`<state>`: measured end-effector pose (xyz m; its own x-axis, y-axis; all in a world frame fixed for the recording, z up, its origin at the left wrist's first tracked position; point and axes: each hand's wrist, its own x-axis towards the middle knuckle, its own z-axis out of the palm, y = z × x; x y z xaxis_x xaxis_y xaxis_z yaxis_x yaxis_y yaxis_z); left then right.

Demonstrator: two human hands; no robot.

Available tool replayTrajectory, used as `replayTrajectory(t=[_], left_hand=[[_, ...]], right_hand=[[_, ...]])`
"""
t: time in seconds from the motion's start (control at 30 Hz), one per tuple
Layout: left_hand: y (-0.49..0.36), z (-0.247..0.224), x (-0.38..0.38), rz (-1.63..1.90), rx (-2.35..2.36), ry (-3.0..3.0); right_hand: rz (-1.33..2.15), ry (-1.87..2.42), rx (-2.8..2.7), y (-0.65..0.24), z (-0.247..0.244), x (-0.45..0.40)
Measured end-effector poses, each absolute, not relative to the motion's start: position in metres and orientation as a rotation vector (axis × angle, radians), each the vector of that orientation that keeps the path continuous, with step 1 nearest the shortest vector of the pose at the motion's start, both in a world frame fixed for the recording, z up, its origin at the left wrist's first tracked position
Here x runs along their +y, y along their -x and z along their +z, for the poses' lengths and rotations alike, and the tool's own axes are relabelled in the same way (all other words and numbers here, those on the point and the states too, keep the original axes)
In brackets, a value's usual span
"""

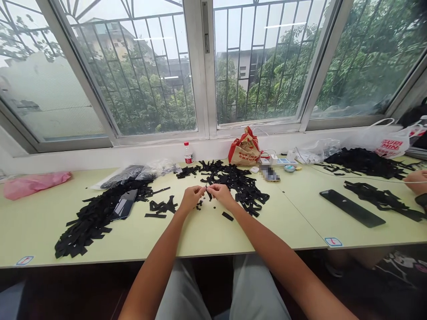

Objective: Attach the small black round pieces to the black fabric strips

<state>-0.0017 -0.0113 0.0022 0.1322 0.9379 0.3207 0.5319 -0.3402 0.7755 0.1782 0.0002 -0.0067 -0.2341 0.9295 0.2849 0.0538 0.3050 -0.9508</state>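
My left hand (193, 198) and my right hand (220, 195) meet above the table with fingertips pinched together. Between them is a small black strip (209, 195), mostly covered by the fingers. Just below the hands lie several tiny black round pieces (199, 205), too small to name surely. Beyond and right of my right hand spreads a loose heap of short black fabric strips (245, 184). One single black strip (227, 216) rests under my right wrist. Left of my left hand is a smaller group of black strips (163, 205).
A long pile of black strips (88, 218) with a dark flat phone-like slab (125, 204) covers the left. Behind stand a red-capped bottle (188, 154) and a paper bag (245, 149). A phone (271, 173) lies rightward. Another person's hand (416, 181) shows at far right.
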Motion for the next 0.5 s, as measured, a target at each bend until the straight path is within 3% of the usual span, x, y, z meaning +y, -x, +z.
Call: replayTrajectory(t=[0.5], left_hand=[[-0.0004, 0.0031, -0.0103, 1.160, 1.297, -1.866]], right_hand=[[1.055, 0.916, -1.565, -0.1769, -0.0094, 0.0025]])
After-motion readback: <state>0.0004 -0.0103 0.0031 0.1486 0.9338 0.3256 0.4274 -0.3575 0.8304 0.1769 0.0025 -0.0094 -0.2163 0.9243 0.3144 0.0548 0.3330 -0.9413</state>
